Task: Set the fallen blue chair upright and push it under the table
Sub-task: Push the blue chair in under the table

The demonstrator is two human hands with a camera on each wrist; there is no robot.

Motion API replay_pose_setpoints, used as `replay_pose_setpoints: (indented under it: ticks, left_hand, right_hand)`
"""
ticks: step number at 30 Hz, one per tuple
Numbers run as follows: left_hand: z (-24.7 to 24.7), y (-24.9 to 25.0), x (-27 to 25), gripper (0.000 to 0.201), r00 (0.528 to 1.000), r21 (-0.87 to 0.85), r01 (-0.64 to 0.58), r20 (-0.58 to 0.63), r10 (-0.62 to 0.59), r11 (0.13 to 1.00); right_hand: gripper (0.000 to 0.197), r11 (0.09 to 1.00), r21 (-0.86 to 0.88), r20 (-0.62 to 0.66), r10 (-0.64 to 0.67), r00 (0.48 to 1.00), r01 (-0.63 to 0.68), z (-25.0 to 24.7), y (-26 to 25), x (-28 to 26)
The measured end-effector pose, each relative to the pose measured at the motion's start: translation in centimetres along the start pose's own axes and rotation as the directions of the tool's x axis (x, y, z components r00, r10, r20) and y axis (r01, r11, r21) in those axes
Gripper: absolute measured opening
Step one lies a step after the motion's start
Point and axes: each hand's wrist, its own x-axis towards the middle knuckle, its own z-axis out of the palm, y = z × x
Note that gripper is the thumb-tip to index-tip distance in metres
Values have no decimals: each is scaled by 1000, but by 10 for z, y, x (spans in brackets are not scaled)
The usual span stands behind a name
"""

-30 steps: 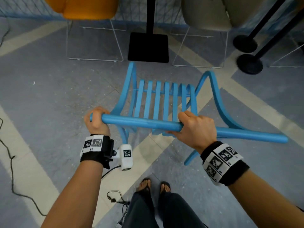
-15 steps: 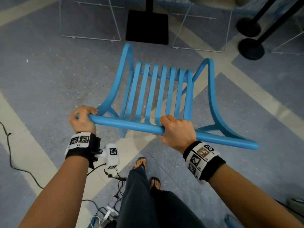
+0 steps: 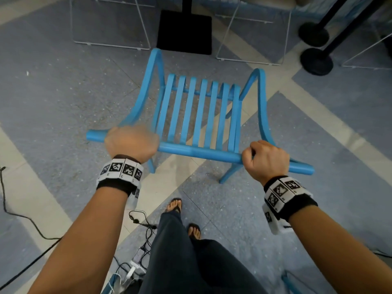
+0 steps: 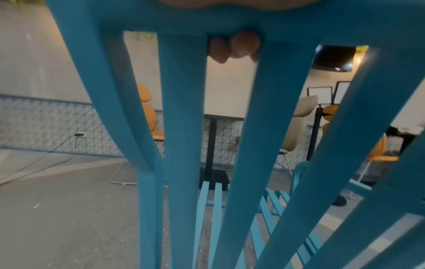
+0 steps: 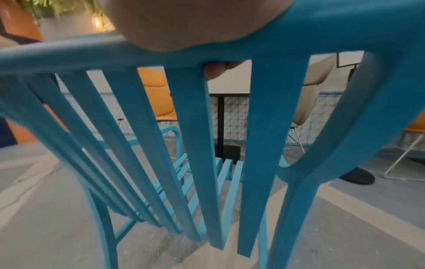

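Note:
The blue slatted chair (image 3: 199, 115) stands upright on the floor in front of me, its back toward me. My left hand (image 3: 131, 143), blurred, grips the top rail near its left end. My right hand (image 3: 266, 159) grips the same rail near its right end. In the left wrist view my fingertips (image 4: 234, 47) curl under the rail (image 4: 230, 20) between two back slats. The right wrist view shows one fingertip (image 5: 216, 70) wrapped under the rail (image 5: 299, 36). Beyond the chair stands the table's black post and square base plate (image 3: 184, 31); its top edge (image 5: 230, 95) shows through the slats.
White wire-legged chairs (image 3: 110, 22) (image 3: 250, 32) flank the table base. Two black round stanchion bases (image 3: 316, 60) stand at the right. Cables (image 3: 140, 221) and a power strip lie on the floor by my feet (image 3: 175, 205). Orange and beige seats (image 4: 147, 109) line a wire fence behind.
Both hands have shifted to the right along the top rail, so they now sit wider apart. The chair's rail has swung more square to me and its seat looks level.

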Motion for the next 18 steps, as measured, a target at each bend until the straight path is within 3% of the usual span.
replay_pose_setpoints:
  ticks: [6, 18]
  left_hand:
    - [3, 11, 27, 38, 998, -35, 37, -45, -39, 999]
    - [23, 1, 173, 33, 975, 51, 173, 129, -179, 984]
  right_hand:
    - [26, 999, 15, -54, -27, 998, 28, 8, 6, 43]
    - [30, 996, 20, -57, -80, 995, 81, 36, -18, 204]
